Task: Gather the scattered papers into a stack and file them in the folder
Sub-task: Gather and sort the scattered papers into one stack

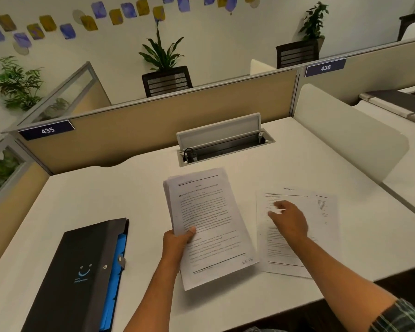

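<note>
My left hand (177, 243) grips a stack of printed papers (206, 221) by its left edge, thumb on top, holding it tilted above the white desk (82, 200). To the right, loose sheets (321, 236) lie overlapping on the desk. My right hand (289, 220) hovers over or touches these sheets, fingers spread and blurred. A black expanding folder (79, 276) with blue dividers and a smile logo lies shut at the left front of the desk.
An open cable tray (223, 142) with a raised lid sits at the back of the desk. Tan partition walls (141, 130) enclose the back and left; a white divider panel (345, 140) stands on the right. The desk's front edge is near my arms.
</note>
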Tool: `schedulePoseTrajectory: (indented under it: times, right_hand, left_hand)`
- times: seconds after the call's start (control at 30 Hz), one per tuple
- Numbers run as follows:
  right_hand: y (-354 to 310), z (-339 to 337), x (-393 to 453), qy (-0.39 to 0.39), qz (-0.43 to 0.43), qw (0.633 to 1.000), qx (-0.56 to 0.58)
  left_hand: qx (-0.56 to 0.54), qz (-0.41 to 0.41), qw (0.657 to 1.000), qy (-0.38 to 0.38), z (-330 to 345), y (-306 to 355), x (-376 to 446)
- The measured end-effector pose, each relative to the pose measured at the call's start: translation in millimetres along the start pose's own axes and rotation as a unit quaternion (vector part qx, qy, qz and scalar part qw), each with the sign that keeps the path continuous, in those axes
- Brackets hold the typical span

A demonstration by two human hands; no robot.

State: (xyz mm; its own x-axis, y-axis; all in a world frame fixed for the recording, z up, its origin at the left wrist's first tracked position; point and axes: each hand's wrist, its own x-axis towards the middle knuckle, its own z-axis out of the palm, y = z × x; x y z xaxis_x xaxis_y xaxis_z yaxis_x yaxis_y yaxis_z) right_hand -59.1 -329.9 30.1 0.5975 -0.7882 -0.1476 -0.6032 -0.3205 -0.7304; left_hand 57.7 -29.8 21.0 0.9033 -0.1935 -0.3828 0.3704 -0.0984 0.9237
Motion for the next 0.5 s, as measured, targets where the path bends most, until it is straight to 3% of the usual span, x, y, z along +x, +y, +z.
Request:
schedulePoseTrajectory:
  times: [0.1, 0.17, 0.3, 0.5]
  right_hand:
    - [16.3, -15.1, 4.8, -0.002, 0.076, 0.975, -0.208]
    - [23.6, -23.0, 5.7, -0.024, 0.111, 0.955, -0.275]
    - [29.9, -29.3, 8.7, -0.032, 0.104, 0.946, -0.304]
    - [32.3, -32.1, 19.8, -0.021, 0.141, 0.956, -0.256]
  left_hand:
    - [0.005, -0.023, 1.000, 0.012, -8.1, -9.8, 2.4]
    - [0.003, -0.035, 0.999, 0.018, -12.8, -14.6, 3.5]
    - [-0.009, -0.047, 0.998, 0.029, -17.1, -19.3, 2.4]
    - [-0.001, -0.045, 0.998, 0.031, -17.1, -19.0, -0.1]
